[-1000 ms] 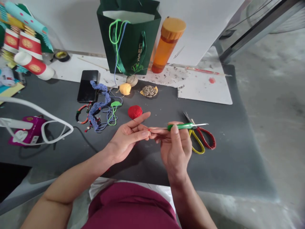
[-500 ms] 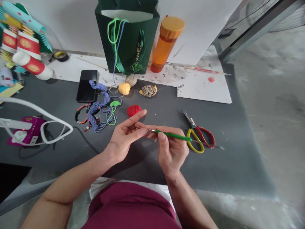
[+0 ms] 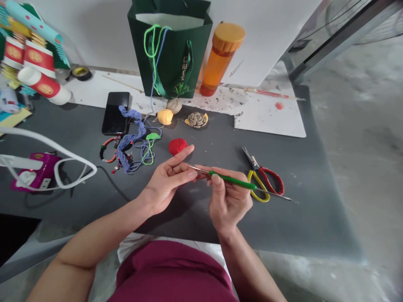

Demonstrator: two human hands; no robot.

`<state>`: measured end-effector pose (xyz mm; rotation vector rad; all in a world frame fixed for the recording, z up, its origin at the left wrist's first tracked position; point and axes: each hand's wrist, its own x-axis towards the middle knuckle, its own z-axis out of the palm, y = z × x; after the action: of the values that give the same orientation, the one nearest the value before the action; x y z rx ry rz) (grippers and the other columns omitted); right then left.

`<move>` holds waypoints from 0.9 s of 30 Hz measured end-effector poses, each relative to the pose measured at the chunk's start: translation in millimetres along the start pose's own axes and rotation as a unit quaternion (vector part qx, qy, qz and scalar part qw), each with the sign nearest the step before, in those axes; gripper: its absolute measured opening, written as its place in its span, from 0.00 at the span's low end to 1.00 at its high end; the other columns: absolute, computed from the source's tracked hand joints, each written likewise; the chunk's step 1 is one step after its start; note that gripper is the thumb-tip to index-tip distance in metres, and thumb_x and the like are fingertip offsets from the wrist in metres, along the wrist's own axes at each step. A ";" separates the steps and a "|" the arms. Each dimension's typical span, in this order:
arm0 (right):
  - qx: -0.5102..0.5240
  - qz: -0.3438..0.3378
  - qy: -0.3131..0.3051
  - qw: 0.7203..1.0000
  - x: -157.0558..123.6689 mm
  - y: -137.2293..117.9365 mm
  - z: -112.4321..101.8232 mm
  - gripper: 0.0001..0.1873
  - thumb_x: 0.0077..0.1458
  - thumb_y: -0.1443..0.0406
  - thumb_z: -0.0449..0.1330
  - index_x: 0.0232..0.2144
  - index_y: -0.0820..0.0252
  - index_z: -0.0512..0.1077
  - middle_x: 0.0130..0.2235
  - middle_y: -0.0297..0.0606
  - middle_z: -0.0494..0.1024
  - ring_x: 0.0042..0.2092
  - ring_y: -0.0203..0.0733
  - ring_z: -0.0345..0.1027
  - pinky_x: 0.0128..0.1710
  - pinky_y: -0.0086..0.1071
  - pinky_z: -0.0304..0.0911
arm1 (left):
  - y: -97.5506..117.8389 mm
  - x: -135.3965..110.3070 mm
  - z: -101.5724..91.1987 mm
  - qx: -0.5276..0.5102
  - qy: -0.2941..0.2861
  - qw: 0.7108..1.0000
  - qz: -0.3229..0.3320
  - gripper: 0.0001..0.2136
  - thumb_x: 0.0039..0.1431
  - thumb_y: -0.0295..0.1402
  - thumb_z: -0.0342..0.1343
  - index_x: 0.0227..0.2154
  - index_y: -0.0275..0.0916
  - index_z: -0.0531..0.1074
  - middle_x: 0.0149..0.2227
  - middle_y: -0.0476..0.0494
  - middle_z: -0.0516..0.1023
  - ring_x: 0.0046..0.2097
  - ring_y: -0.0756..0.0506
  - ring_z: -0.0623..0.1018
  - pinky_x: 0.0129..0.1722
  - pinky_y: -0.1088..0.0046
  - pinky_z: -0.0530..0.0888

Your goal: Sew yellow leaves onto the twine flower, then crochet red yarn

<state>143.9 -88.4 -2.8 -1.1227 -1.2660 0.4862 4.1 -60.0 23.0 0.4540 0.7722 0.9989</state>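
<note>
My right hand is closed round the green handle of a crochet hook, whose metal tip points left and whose thin rear end sticks out to the right. At that tip my left hand pinches with thumb and fingers, its index finger stretched out. A trace of red yarn shows by the left fingers; most of what they hold is hidden. Just beyond the left index finger sits a red yarn ball. Scissors with one yellow and one red handle lie right of my right hand, partly behind the hook's rear end.
Blue crocheted strip, phone and beaded bracelet lie to the left. Yellow yarn ball and a crocheted flower lie farther back. A green bag and orange bottle stand behind. A white cable loops at left.
The crochet hook has shifted slightly right and its tip shows more beyond the left thumb. My right hand has moved a little to the right; the left hand has barely moved.
</note>
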 end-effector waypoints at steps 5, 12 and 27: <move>0.095 0.098 0.021 0.990 4.4 3.8 1.4 0.04 0.68 0.61 0.56 0.40 0.52 0.70 0.31 0.32 0.83 0.24 0.36 0.75 0.23 0.31 0.68 | 1.9 1.8 -1.2 0.005 0.005 1.000 -0.006 0.20 0.45 0.30 0.75 0.44 0.46 0.84 0.28 0.55 0.79 0.32 0.54 0.76 0.40 0.73 0.70; 0.247 0.189 -0.064 0.948 8.0 4.0 6.1 0.04 0.66 0.60 0.60 0.39 0.52 0.72 0.31 0.31 0.85 0.27 0.38 0.78 0.25 0.30 0.71 | -0.9 -0.7 0.5 0.054 -0.032 0.998 0.013 0.19 0.46 0.31 0.74 0.44 0.47 0.84 0.33 0.49 0.83 0.33 0.50 0.76 0.42 0.69 0.74; 0.003 -0.098 -0.064 0.993 3.8 0.1 2.4 0.12 0.62 0.71 0.62 0.45 0.51 0.77 0.43 0.39 0.87 0.40 0.44 0.83 0.35 0.40 0.78 | -3.7 0.9 -0.7 0.041 -0.002 0.998 0.058 0.29 0.46 0.29 0.75 0.54 0.46 0.79 0.28 0.54 0.80 0.32 0.52 0.77 0.41 0.74 0.74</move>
<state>142.9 -84.2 -1.3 -0.9626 -1.4688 0.4186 6.0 -60.9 19.8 0.5761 0.7917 1.0758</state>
